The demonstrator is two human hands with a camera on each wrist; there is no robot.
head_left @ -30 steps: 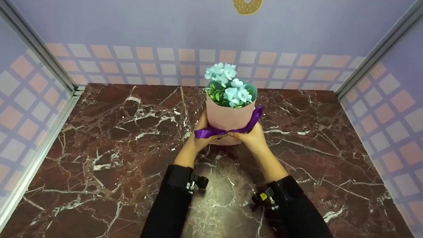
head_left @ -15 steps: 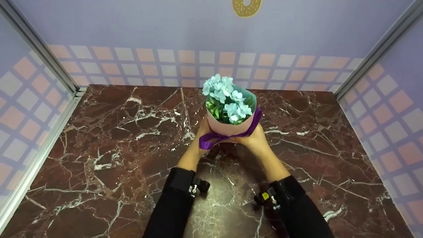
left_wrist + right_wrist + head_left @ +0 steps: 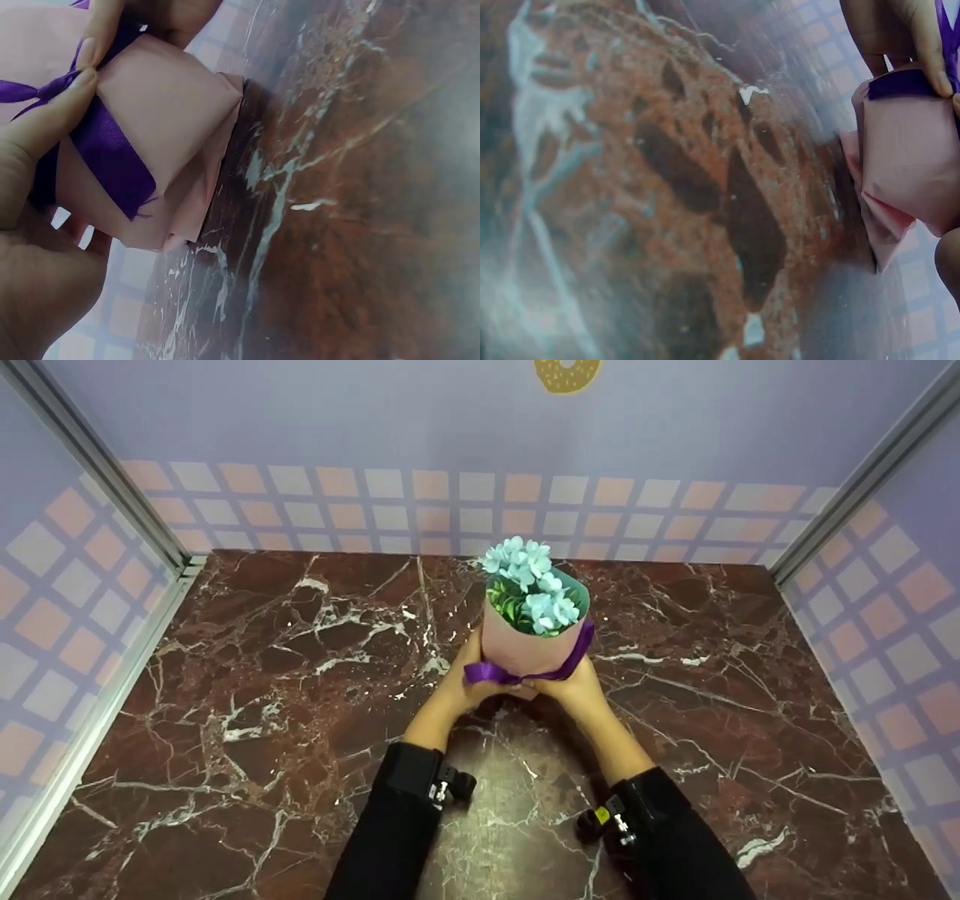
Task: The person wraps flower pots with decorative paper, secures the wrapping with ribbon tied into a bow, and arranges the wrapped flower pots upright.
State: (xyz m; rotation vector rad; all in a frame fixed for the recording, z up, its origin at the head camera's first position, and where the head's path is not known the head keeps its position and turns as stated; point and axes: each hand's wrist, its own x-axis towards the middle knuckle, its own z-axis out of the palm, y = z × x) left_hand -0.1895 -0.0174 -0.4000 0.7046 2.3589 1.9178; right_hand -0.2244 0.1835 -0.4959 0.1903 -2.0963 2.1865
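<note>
A bouquet wrapped in pink paper (image 3: 525, 652) is held between both hands at the middle of the head view. Pale blue flowers (image 3: 551, 607) and green leaves show at its top. Around its lower part runs a purple ribbon (image 3: 112, 161), knotted at the front. My left hand (image 3: 461, 682) grips the left side, its thumb pressing beside the knot. On the opposite side my right hand (image 3: 576, 686) holds the wrap, thumb also at the knot. The folded paper base (image 3: 885, 225) is close over the table. Most fingers are hidden behind the paper.
The bouquet is near the back of a dark red, white-veined marble table (image 3: 315, 750). A lilac back wall (image 3: 337, 420) with pink and white checks stands behind, and side panels (image 3: 892, 607) flank the table.
The bouquet has come down in the head view from a second ago. Half a second ago its top leaned further towards me; now it stands a little straighter. Both hands keep hold.
</note>
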